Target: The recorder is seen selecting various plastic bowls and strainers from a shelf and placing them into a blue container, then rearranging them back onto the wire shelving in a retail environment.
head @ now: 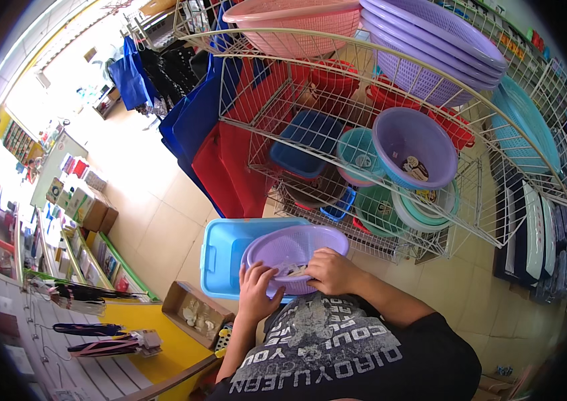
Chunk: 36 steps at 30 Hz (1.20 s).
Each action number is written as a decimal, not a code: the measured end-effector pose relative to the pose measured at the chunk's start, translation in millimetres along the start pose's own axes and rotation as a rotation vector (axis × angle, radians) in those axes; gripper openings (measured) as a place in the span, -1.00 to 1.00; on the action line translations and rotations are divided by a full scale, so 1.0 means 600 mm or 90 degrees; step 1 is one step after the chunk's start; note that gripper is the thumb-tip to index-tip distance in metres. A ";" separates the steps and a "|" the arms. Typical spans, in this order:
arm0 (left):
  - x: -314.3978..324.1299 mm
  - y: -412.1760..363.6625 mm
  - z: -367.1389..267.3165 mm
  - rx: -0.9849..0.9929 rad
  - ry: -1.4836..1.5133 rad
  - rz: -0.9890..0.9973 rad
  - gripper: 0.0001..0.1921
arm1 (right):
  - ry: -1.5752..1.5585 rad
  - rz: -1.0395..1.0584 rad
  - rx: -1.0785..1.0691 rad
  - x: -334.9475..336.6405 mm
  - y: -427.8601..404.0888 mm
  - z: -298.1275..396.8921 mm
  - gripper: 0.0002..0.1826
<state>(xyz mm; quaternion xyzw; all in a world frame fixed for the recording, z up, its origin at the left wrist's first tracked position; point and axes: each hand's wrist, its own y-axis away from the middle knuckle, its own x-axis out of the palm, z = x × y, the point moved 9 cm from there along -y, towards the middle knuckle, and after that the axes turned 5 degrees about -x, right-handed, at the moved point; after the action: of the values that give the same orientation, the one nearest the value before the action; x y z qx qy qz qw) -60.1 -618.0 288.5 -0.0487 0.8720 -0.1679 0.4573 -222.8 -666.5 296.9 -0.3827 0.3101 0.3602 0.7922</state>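
In front of my body is a purple perforated plastic basket [296, 245], tilted, with a second purple rim showing at its left. My left hand [256, 290] holds the near left rim, fingers bent over the edge. On the near right side, my right hand [333, 270] grips the rim with its fingertips inside. A pale label or piece of film [293, 269] lies in the basket between my hands; its details are too small to make out. Behind and left of the basket is a light blue plastic storage bin [216, 260], partly covered by it.
A white wire rack [343, 138] ahead holds stacked purple baskets [429, 45], a pink basket [298, 30] and several basins. Red and blue bags [228, 170] hang at its left side. An open cardboard box [198, 313] and a hook display [103, 341] are at my left.
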 end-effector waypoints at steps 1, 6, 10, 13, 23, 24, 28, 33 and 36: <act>0.019 0.005 0.007 -0.011 0.022 0.071 -0.54 | 0.010 0.017 -0.003 0.006 0.003 -0.004 -0.72; 0.062 0.015 0.053 -0.075 0.054 0.148 -0.73 | 0.072 -0.058 -0.004 -0.016 0.009 -0.023 -0.61; 0.070 0.026 0.114 -0.128 0.020 0.148 -0.75 | 0.107 -0.092 0.094 -0.057 0.021 -0.068 -0.64; 0.058 0.023 0.143 -0.180 -0.054 0.173 -0.75 | 0.118 -0.091 0.144 -0.078 0.044 -0.098 -0.67; 0.058 0.038 0.176 -0.229 -0.085 0.119 -0.68 | 0.133 -0.100 0.243 -0.093 0.096 -0.129 -0.74; 0.075 0.043 0.165 -0.205 -0.091 0.183 -0.62 | 0.149 -0.116 0.233 -0.101 0.096 -0.127 -0.76; 0.124 0.075 0.163 -0.206 -0.069 0.331 -0.49 | 0.175 -0.156 0.240 -0.146 0.102 -0.127 -0.76; 0.134 0.077 0.155 -0.220 -0.025 0.338 -0.48 | 0.306 -0.360 0.185 -0.258 0.130 -0.113 -0.77; 0.138 0.075 0.151 -0.215 -0.031 0.362 -0.46 | 0.365 -0.435 0.204 -0.321 0.147 -0.119 -0.76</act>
<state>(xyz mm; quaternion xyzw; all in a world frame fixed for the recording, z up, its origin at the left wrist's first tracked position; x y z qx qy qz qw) -31.1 -617.9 161.2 0.1177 0.8551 0.1149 0.4917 -415.2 -750.4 373.8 -0.4200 0.4244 -0.0937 0.7967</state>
